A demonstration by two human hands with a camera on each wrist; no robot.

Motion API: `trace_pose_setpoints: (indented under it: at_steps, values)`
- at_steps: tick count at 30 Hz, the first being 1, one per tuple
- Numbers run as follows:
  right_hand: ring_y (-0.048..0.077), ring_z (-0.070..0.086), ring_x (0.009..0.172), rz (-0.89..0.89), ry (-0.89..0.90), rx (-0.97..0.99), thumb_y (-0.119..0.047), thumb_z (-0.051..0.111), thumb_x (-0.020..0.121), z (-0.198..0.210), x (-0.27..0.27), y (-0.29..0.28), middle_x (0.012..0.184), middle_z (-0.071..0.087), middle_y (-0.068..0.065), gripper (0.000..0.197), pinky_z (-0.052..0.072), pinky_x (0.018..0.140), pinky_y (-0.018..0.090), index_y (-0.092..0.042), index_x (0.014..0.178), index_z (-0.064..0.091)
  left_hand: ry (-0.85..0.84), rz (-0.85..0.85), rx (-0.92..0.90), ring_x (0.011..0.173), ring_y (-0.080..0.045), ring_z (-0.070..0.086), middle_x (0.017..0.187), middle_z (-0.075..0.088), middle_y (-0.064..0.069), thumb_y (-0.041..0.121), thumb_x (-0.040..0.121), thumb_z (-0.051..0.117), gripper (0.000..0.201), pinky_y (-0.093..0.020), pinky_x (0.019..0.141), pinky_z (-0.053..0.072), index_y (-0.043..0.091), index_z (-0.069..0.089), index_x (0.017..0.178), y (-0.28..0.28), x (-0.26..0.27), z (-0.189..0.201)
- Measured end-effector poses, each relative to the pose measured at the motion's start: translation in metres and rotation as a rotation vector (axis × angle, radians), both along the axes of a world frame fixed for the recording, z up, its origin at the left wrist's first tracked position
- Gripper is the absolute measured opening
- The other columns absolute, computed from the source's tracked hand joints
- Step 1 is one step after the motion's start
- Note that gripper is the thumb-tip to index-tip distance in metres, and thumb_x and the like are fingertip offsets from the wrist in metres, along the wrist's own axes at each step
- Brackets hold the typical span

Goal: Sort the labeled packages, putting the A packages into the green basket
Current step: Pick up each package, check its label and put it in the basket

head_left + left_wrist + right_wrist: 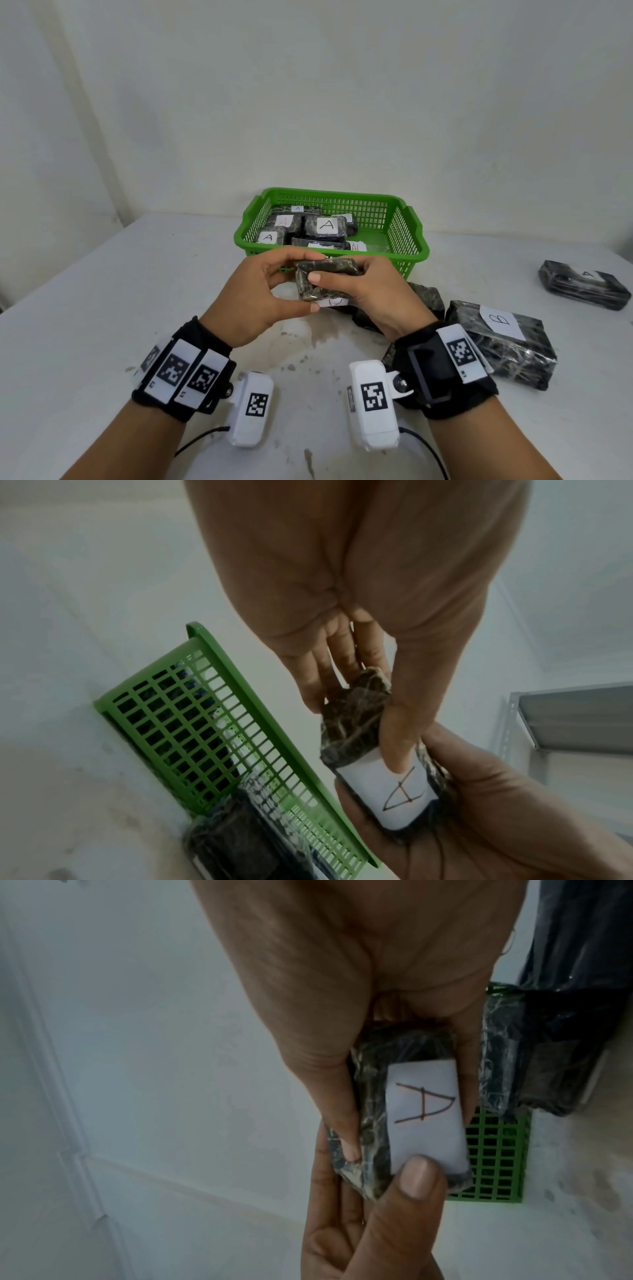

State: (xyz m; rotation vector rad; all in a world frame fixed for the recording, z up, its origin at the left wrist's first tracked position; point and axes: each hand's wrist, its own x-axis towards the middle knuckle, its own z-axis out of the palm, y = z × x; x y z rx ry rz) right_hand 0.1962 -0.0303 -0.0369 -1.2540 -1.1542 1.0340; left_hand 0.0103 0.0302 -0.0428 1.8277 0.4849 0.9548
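- Both hands hold one small dark plastic-wrapped package point(325, 279) in the air just in front of the green slotted plastic basket point(407, 219), above the white table point(102, 291).
- The left hand point(260, 298) curls around the package's left end: fingers over the top edge, thumb below.
- The right hand point(373, 294) grips the right end, its thumb tip lying across the near face and its fingers behind.
- In the wrist views the package's white paper label point(424, 1110) reads "A"; it faces away from the head camera, towards the table, and a thumb tip of each hand overlaps an edge of it.
- The basket already holds several dark wrapped packages with "A" labels point(327, 226).
- A larger wrapped package labelled "B" point(503, 339) lies on the table beside the right wrist.
- Another wrapped package marked "A" point(582, 287) lies well apart at the far right.
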Motion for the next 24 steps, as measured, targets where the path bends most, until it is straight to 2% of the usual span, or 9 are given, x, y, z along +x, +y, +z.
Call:
trace_pose_setpoints:
  at_steps: [4, 7, 12, 15, 20, 22, 24]
  values:
    - [0.029, 0.077, 0.104, 0.035, 0.021, -0.020, -0.014, 0.086, 0.082, 0.004, 0.003, 0.000, 0.105, 0.081, 0.012, 0.027, 0.056, 0.104, 0.049, -0.009, 0.108, 0.081, -0.017, 0.007, -0.003, 0.114, -0.020, 0.067, 0.121, 0.070, -0.006, -0.009, 0.066, 0.085, 0.062, -0.037, 0.098, 0.054, 0.010, 0.066, 0.122, 0.001, -0.003, 0.004]
    - [0.028, 0.077, 0.104, 0.066, 0.050, -0.065, -0.011, 0.081, 0.087, 0.007, 0.009, -0.002, 0.107, 0.081, 0.011, 0.026, 0.060, 0.097, 0.043, -0.007, 0.112, 0.078, -0.024, 0.032, 0.009, 0.112, -0.021, 0.068, 0.119, 0.071, -0.005, -0.007, 0.066, 0.086, 0.062, -0.040, 0.098, 0.055, 0.013, 0.067, 0.121, 0.002, -0.004, 0.005]
    - [0.036, 0.075, 0.109, 0.025, 0.036, -0.058, -0.009, 0.082, 0.085, 0.006, 0.010, -0.002, 0.107, 0.080, 0.014, 0.029, 0.059, 0.100, 0.049, -0.005, 0.113, 0.078, -0.009, 0.039, -0.009, 0.112, -0.022, 0.068, 0.120, 0.070, -0.006, -0.009, 0.065, 0.086, 0.062, -0.042, 0.098, 0.055, 0.012, 0.066, 0.121, 0.002, -0.002, 0.002]
    - [0.034, 0.076, 0.106, 0.023, 0.047, -0.042, -0.013, 0.084, 0.083, 0.006, 0.007, -0.002, 0.105, 0.081, 0.013, 0.029, 0.058, 0.101, 0.050, -0.009, 0.111, 0.079, -0.007, 0.030, -0.025, 0.114, -0.023, 0.067, 0.121, 0.069, -0.007, -0.009, 0.065, 0.085, 0.062, -0.043, 0.098, 0.054, 0.012, 0.066, 0.121, 0.002, -0.001, 0.001]
    - [0.032, 0.078, 0.102, 0.025, 0.035, -0.018, -0.010, 0.086, 0.081, 0.004, 0.007, -0.002, 0.105, 0.081, 0.012, 0.030, 0.058, 0.101, 0.051, -0.009, 0.110, 0.079, -0.006, 0.026, -0.007, 0.113, -0.022, 0.067, 0.120, 0.069, -0.006, -0.010, 0.064, 0.086, 0.062, -0.038, 0.097, 0.055, 0.012, 0.067, 0.119, 0.001, 0.000, 0.002]
    - [0.031, 0.078, 0.102, 0.055, 0.049, -0.052, -0.011, 0.086, 0.081, 0.006, 0.010, -0.002, 0.106, 0.081, 0.011, 0.036, 0.062, 0.094, 0.044, -0.009, 0.116, 0.076, -0.015, 0.038, 0.003, 0.111, -0.021, 0.068, 0.119, 0.070, -0.006, -0.011, 0.064, 0.085, 0.061, -0.036, 0.096, 0.056, 0.013, 0.067, 0.118, 0.001, -0.002, 0.003]
    - [0.035, 0.077, 0.098, 0.080, 0.075, -0.079, -0.012, 0.084, 0.082, 0.008, 0.014, -0.003, 0.106, 0.081, 0.013, 0.042, 0.065, 0.082, 0.036, -0.008, 0.122, 0.071, -0.031, 0.049, 0.002, 0.110, -0.020, 0.069, 0.118, 0.070, -0.005, -0.011, 0.065, 0.085, 0.061, -0.034, 0.095, 0.056, 0.015, 0.068, 0.116, 0.001, -0.004, 0.004]
